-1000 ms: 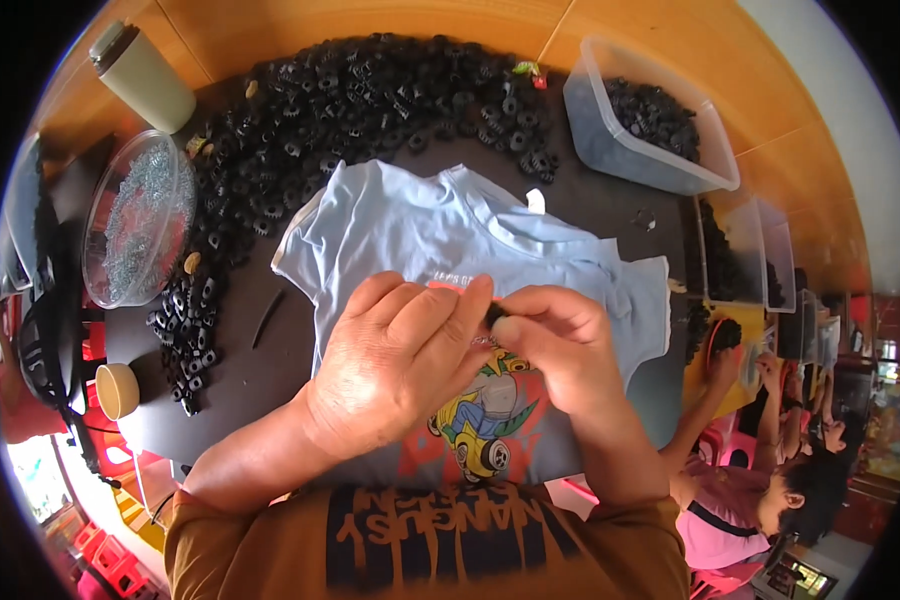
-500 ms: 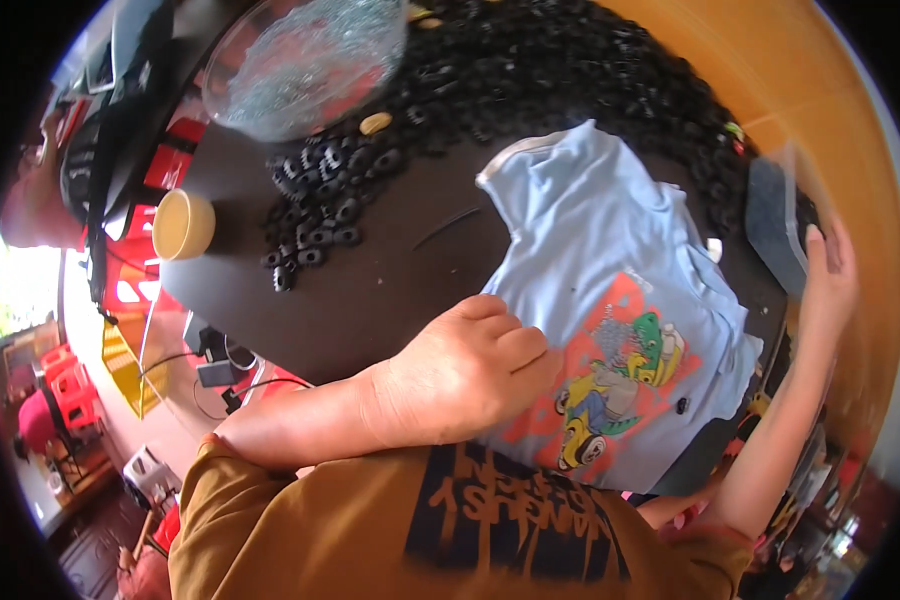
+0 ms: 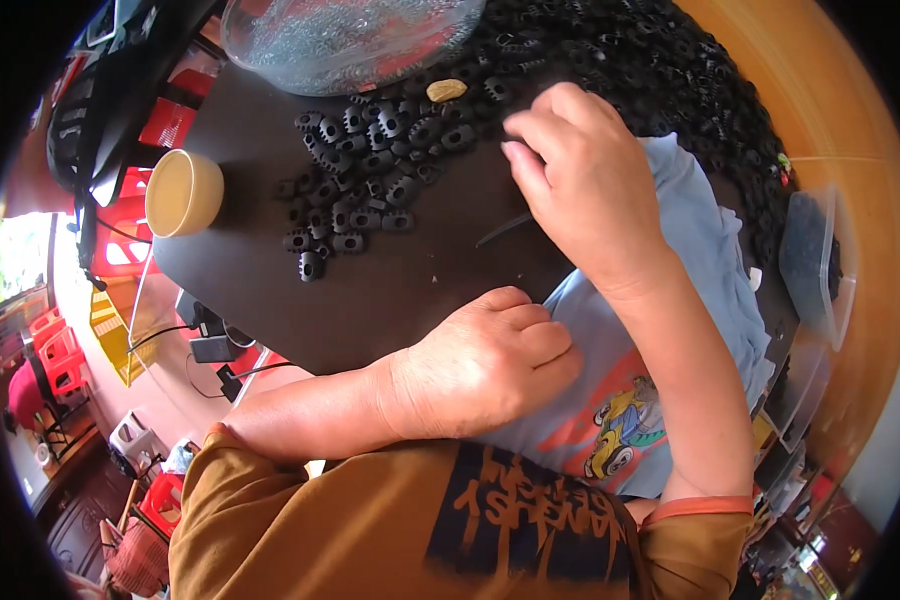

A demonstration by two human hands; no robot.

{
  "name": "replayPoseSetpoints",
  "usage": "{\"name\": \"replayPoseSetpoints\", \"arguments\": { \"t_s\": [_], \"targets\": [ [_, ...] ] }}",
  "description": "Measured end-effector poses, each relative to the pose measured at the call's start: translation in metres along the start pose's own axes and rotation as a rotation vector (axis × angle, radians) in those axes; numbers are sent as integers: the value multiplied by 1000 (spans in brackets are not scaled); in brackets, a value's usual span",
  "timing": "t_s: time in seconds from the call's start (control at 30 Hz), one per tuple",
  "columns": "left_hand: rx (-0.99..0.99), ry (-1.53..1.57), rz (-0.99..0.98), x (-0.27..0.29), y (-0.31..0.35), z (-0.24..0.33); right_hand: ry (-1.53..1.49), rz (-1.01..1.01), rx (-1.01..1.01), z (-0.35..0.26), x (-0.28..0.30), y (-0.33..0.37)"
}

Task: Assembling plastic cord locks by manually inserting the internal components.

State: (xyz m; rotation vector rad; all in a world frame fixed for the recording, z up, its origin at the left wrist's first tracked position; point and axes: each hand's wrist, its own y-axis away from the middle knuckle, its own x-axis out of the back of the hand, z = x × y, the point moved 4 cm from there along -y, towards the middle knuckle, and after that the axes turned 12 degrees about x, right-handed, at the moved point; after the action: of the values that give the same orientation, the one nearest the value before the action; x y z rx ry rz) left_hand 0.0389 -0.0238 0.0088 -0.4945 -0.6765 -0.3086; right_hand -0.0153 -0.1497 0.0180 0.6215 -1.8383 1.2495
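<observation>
My left hand (image 3: 485, 355) rests closed, back upward, at the left edge of a light blue T-shirt (image 3: 695, 215) with an orange and yellow cartoon print. Whatever its fingers may hold is hidden. Over the shirt reaches my right hand (image 3: 590, 185), its fingers curved, thumb and forefinger a little apart, with nothing visible between them. Just beyond its fingertips lie a large heap of small black toothed plastic clips (image 3: 630, 70) and a smaller loose group of black clips (image 3: 370, 165). A thin dark strip (image 3: 503, 229) lies on the table near my right wrist.
The dark table (image 3: 280, 300) carries a clear tub (image 3: 355, 85) of small shiny transparent pieces at the back. A cream cup (image 3: 185, 193) stands at the left edge. A tan oval piece (image 3: 447, 90) lies by the heap. At the right is a clear plastic box (image 3: 815, 260).
My right hand has left the clear box at the right and swung left across the shirt to the black heap. My left hand stays closed in nearly the same place. The view has shifted slightly.
</observation>
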Motion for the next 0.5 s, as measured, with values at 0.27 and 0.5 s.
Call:
{"name": "replayPoseSetpoints", "arguments": {
  "t_s": [0.27,0.5],
  "targets": [
    [-3,1,-45,1,6,6,-134,68,-61,0,5,-3],
    [10,15,-93,1,5,2,93,42,140,16,-7,-26]
  ]
}}
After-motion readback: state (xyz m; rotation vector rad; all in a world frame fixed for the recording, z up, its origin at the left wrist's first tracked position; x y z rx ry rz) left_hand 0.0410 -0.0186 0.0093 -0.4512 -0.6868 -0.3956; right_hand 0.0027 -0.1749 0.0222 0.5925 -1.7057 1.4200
